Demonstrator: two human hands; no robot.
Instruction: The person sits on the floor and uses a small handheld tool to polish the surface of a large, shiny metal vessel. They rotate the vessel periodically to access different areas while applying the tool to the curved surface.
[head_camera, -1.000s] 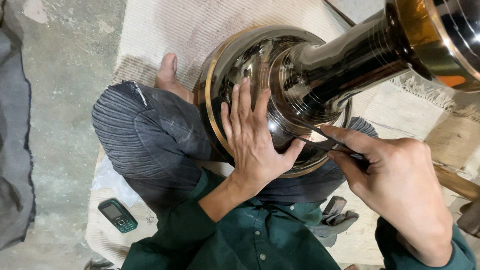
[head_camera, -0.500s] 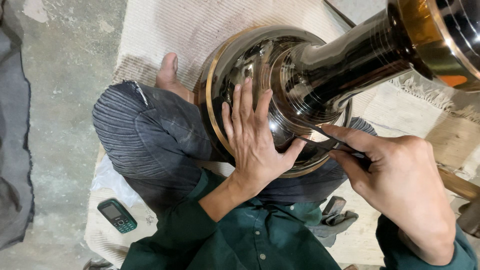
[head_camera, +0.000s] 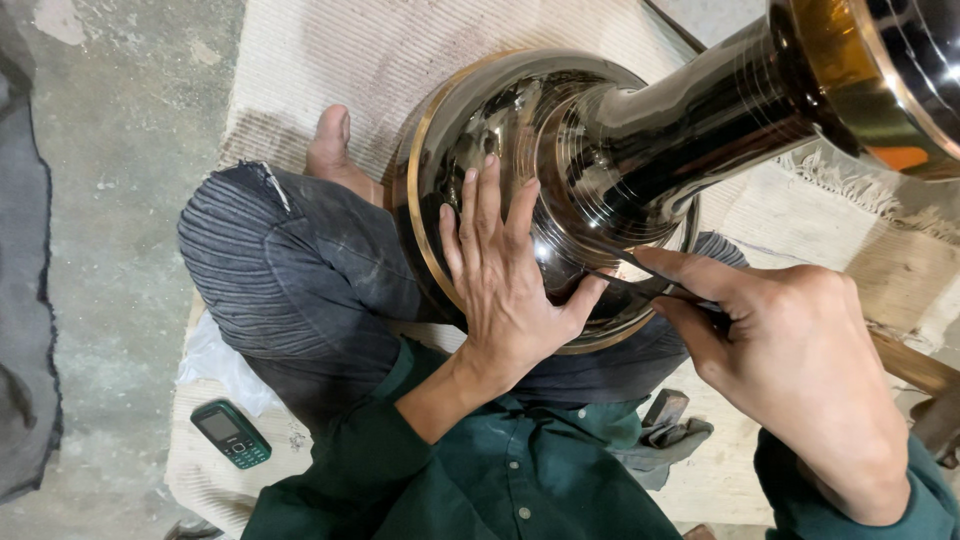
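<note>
Two hands on one big polished metal vase (head_camera: 560, 190), lying tilted across the person's lap, round belly resting on the crossed legs, long neck running up-right to a flared brass-coloured mouth (head_camera: 870, 80) near the camera. Left hand (head_camera: 505, 280) is spread flat, fingers apart, palm pressed on the vase belly, gripping nothing, just steadying. Right hand (head_camera: 790, 370) is closed in a pinch on a thin dark pointed tool (head_camera: 640, 272), tip touching the vase surface close to the left thumb. Step in hand, as I judge it: fine engraving/scribing work on the belly, mid-stroke, w/ fine ring lines already showing on shoulder and neck. Next move prob. calls for a firm left-hand brace plus small controlled tool pressure; curved slick metal, so slip risk looks real. Containers: vase is the only one, inside not visible from here, can't tell contents. Person sits on a pale woven mat (head_camera: 330, 70) on the floor; small green mobile phone (head_camera: 231, 434) lies on the mat by the knee; grey rag (head_camera: 665, 430) near the waist.
</note>
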